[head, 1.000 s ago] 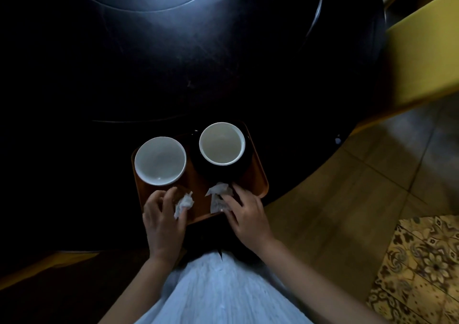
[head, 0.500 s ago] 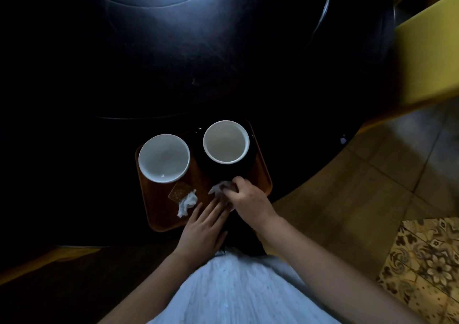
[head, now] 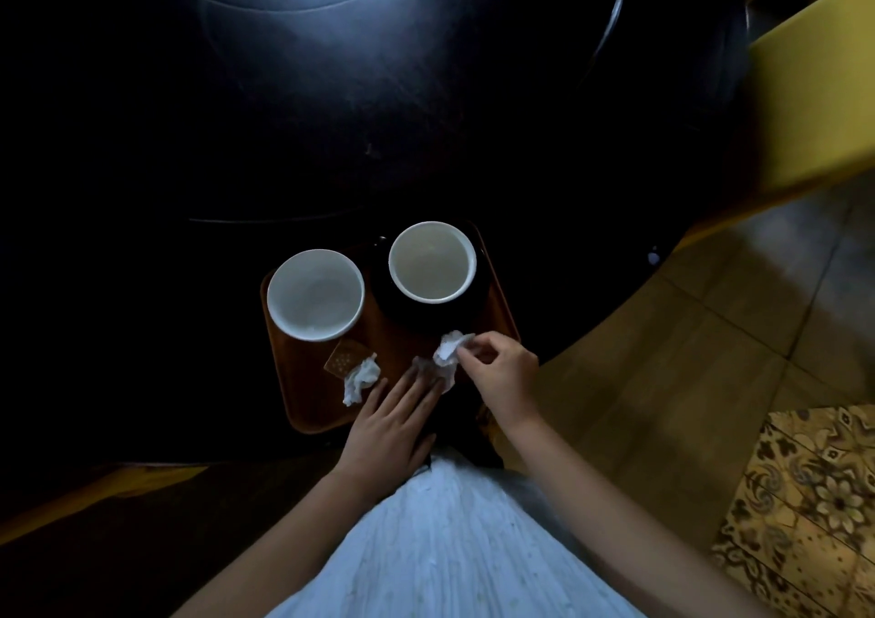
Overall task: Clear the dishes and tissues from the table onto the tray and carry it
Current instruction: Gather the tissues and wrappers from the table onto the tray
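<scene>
Tissue point(head: 449, 351) sits at the near right of the tray point(head: 303, 409), just in front of the dark saucer under the right cup point(head: 432, 261), pinched at its top between thumb and fingers point(head: 466, 351) of the right hand point(head: 502, 376). Its lower part trails down-left toward the left hand point(head: 393, 423), which lies flat with fingers spread over the tray's near edge, fingertips touching or just under the tissue's tail; can't tell which. So the tissue's long axis runs roughly from upper right to lower left, between the two hands, with the right hand doing the gripping and the left empty. Second tissue point(head: 360, 378) lies crumpled on the tray, just left of the left fingertips, touching a small tan cracker-like square point(head: 343, 361). Left cup point(head: 316, 293) stands upright in the tray's far-left corner, apart from the right cup; both look empty. Tray rests at the near edge of the dark round bench point(head: 426, 120); rest of the bench is too dark to read. Judgement: dishes and tissues look loaded, the pinched tissue just needs releasing on the tray, then both hands go to the tray's sides for the lift. Risk: the tissue's tail hangs near the tray's edge and could slip off. No brands, labels or writing legible anywhere.
</scene>
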A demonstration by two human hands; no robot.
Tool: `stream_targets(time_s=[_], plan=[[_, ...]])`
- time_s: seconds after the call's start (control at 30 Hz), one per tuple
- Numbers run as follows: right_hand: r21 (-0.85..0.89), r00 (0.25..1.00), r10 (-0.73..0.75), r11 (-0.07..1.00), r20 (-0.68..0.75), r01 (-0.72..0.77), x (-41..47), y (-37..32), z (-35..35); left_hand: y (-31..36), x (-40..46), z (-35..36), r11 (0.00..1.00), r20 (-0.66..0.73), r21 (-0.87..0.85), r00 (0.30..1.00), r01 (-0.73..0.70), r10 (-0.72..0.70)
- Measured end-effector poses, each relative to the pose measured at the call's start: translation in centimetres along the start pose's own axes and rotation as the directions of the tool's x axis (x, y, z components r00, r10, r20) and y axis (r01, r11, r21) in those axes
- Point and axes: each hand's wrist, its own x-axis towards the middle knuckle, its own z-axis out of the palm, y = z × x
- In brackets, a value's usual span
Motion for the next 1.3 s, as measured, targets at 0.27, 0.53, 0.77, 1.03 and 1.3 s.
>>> stream_targets(time_s=[0.27,0.53,0.77,1.03,1.3], plan=[[0.102,0.954,0.264,0.962,-0.143,-0.252,-0.9,0.2,-2.9,0.7,0.3,-0.2,0.997,0.023,0.033,0.998,0.063,-0.064],[0.392,0.947,0.308,0.885,-0.092,-0.25,-0.7,2.1,-6.8,2.6,2.3,-0.5,0.989,-0.006,0.041,0.99,0.139,-0.139],[0.547,0.897,0.41,0.719,0.164,-0.428,1.4,4.4,-10.7,4.8,4.2,-0.8,0.958,-0.1,0.018,0.954,0.287,-0.284],[0.302,0.966,0.25,0.918,0.06,-0.256,6.8,9.1,-17.2,11.7,9.9,-1.4,0.971,-0.329,-0.209,0.927,0.115,-0.181],[0.121,0.992,0.118,0.986,-0.041,-0.113,12.2,13.1,-20.1,14.2,20.2,1.2,0.968,-0.19,-0.086,0.95,0.235,-0.248]])
